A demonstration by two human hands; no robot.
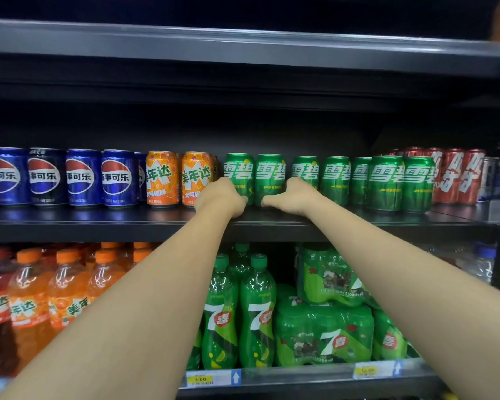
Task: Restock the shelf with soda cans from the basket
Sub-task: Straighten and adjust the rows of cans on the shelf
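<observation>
Left hand grips upright green Sprite can; right hand grips its neighbour. Both beside orange Mirinda can, shelf front.

Both arms reach to the dark metal shelf. The left hand grips one green aluminium soda can, the right hand its neighbouring green can, among blue, orange and red cans.
</observation>
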